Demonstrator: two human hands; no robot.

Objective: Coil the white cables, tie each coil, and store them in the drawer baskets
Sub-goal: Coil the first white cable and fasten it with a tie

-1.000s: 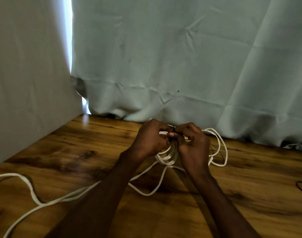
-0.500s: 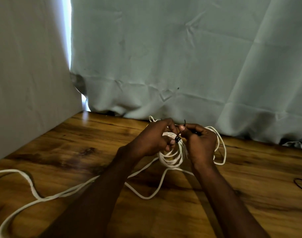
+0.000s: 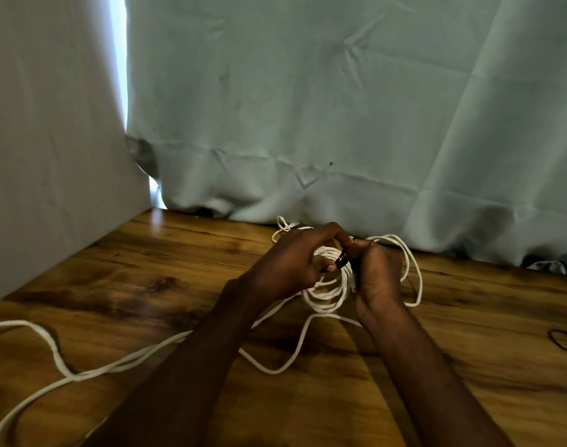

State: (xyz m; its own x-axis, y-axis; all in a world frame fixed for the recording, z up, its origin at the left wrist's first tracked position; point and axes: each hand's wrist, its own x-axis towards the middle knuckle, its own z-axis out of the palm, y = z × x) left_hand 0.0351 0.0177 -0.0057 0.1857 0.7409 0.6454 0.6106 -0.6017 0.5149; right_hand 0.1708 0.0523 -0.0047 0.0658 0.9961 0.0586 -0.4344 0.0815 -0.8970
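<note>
A coil of white cable point(image 3: 328, 293) hangs between my two hands near the back of the wooden table point(image 3: 146, 285). My left hand point(image 3: 295, 262) grips the coil's top from the left, fingers curled round the strands. My right hand point(image 3: 377, 272) pinches a small black tie point(image 3: 341, 261) against the coil's top. Looser loops of the coil point(image 3: 411, 269) stick out behind my right hand. A second white cable point(image 3: 53, 350) lies loose across the table's left side and runs under my left forearm.
A pale curtain point(image 3: 340, 124) hangs along the table's back edge, and a grey panel point(image 3: 43, 140) closes off the left. A thin dark band point(image 3: 565, 341) lies on the table at the far right. A grey object point(image 3: 545, 266) peeks out under the curtain.
Both hands have shifted slightly up and back with the coil. The black tie now shows between the fingertips at the coil's top, and the coil hangs more plainly below the hands.
</note>
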